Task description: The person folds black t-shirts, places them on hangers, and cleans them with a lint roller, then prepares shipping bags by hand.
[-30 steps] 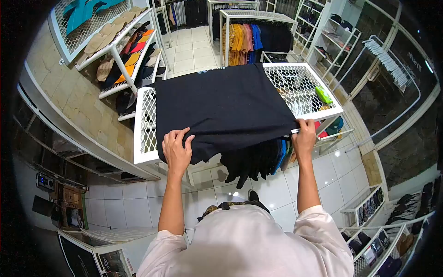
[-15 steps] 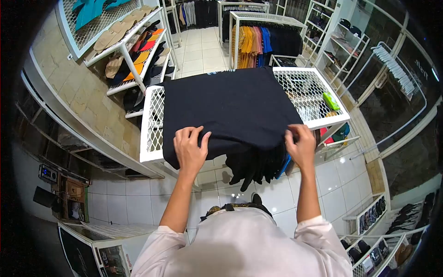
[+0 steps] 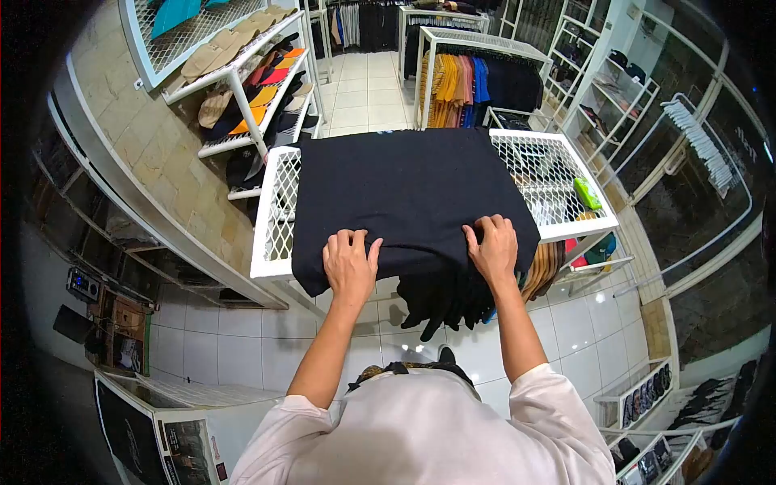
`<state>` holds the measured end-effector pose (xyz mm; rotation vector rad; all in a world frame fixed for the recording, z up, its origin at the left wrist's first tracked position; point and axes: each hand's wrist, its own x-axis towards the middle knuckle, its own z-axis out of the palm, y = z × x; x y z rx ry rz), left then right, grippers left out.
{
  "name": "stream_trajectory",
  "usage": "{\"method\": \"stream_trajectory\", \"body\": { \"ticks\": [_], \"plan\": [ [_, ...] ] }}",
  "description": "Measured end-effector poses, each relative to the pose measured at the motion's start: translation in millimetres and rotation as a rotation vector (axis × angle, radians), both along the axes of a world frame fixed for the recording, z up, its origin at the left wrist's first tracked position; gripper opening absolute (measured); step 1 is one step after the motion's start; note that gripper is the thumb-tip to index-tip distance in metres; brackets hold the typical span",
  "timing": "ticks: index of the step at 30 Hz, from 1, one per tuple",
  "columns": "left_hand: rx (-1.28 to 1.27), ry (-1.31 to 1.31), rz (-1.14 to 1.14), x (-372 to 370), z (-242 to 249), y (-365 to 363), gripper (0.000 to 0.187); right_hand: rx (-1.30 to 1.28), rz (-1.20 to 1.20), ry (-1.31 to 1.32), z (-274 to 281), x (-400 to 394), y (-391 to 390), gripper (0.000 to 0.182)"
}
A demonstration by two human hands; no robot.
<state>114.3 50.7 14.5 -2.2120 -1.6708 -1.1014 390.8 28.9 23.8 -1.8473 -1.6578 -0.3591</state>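
A black T-shirt (image 3: 396,178) lies spread over the white mesh top of a clothes rack (image 3: 273,210), its near edge hanging over the front. A little light blue print shows at its far edge. My left hand (image 3: 349,265) rests on the near left part of the cloth, fingers bent and thumb apart. Farther right, my right hand (image 3: 495,249) lies on the shirt with its thumb apart from the fingers. Small creases run through the fabric between the hands. The shirt's underside is hidden.
Dark garments (image 3: 440,303) and brown ones (image 3: 546,271) hang under the rack. A bright green packet (image 3: 587,194) lies on the mesh at right. Cap shelves (image 3: 263,97) stand at left, a rack of coloured shirts (image 3: 457,85) beyond. White hangers (image 3: 699,141) hang at far right.
My right hand has moved left from the shirt's near right corner onto the cloth. My left hand has shifted slightly on the fabric. The view has tilted slightly.
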Motion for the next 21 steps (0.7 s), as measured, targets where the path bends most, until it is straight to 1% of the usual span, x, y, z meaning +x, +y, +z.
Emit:
{"method": "stream_trajectory", "body": {
  "ticks": [1,3,4,6,7,9,10,11,13,14,15,17,18,19,21],
  "plan": [
    [0.002,-0.001,0.0,0,-1,0,0.03,0.002,0.0,-0.001,0,3,1,0.026],
    [-0.108,-0.024,-0.011,-1,-4,1,0.04,0.071,0.049,-0.004,-4,9,3,0.038],
    [-0.106,-0.024,-0.01,-2,-8,4,0.04,0.073,0.05,-0.004,-6,13,5,0.038],
    [0.006,0.139,0.078,-6,-14,7,0.051,0.037,0.056,-0.03,-6,16,6,0.044],
    [0.009,0.138,0.08,-10,-13,8,0.051,0.04,0.058,-0.031,-4,15,6,0.044],
    [-0.222,0.04,-0.012,-18,-6,13,0.06,-0.086,0.067,0.011,2,11,8,0.041],
    [-0.161,0.038,-0.042,-22,2,17,0.06,-0.036,0.102,-0.04,2,9,13,0.036],
    [-0.157,0.038,-0.043,-24,11,24,0.06,-0.032,0.101,-0.041,3,6,21,0.036],
    [-0.343,0.0,-0.021,-27,27,38,0.057,-0.011,0.203,-0.009,8,-4,42,0.028],
    [-0.262,0.01,0.012,-28,19,49,0.05,-0.037,0.224,0.0,10,-9,53,0.023],
    [-0.263,0.014,0.01,-28,11,54,0.05,-0.037,0.221,0.004,3,-13,62,0.023],
    [-0.17,0.013,0.048,-28,5,63,0.044,0.028,0.18,-0.002,-12,-17,80,0.023],
    [-0.176,0.01,0.057,-27,6,61,0.041,0.021,0.169,0.058,-10,-19,79,0.022],
    [-0.173,0.013,0.057,-26,6,66,0.041,0.023,0.169,0.06,-8,-19,80,0.022],
    [-0.067,0.012,0.03,-27,-1,65,0.041,0.059,0.138,0.088,-9,-20,75,0.021]
  ]
}}
